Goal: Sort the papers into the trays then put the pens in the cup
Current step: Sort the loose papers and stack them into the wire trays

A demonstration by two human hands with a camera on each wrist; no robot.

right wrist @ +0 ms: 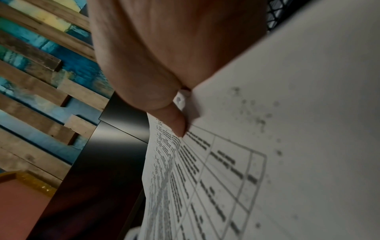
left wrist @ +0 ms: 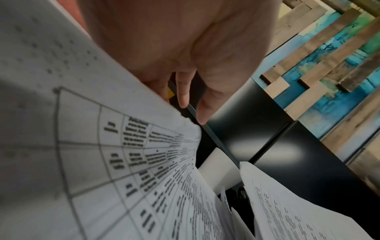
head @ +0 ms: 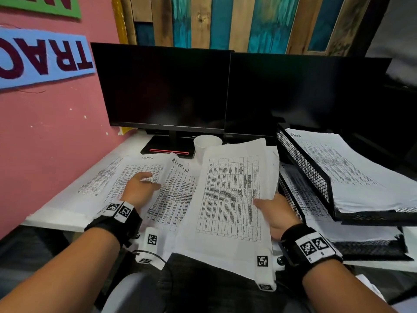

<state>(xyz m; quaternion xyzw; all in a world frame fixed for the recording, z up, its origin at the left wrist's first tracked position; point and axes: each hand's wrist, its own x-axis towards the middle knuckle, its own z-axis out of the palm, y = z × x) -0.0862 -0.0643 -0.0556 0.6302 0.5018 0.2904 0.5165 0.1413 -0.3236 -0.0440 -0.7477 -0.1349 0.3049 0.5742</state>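
Note:
Loose printed papers point(head: 171, 195) marked "ADMIN" lie spread over the white desk. My left hand point(head: 153, 181) rests on them with relaxed fingers; in the left wrist view the left hand point(left wrist: 193, 110) hangs just over a table sheet point(left wrist: 102, 162). My right hand point(head: 264, 205) pinches the right edge of a sheaf of table sheets point(head: 230, 195), lifted and tilted above the desk; its thumb point(right wrist: 176, 120) presses on the top sheet point(right wrist: 267, 162). A white cup point(head: 206, 144) stands behind the papers. Two stacked black mesh trays point(head: 302, 163) sit at the right. No pens show.
Two dark monitors point(head: 169, 86) stand along the back, and a stand base point(head: 169, 150) sits left of the cup. The upper tray holds a stack headed "Admin" point(head: 349, 172); the lower tray point(head: 291, 199) also holds sheets. A pink wall point(head: 45, 132) bounds the left.

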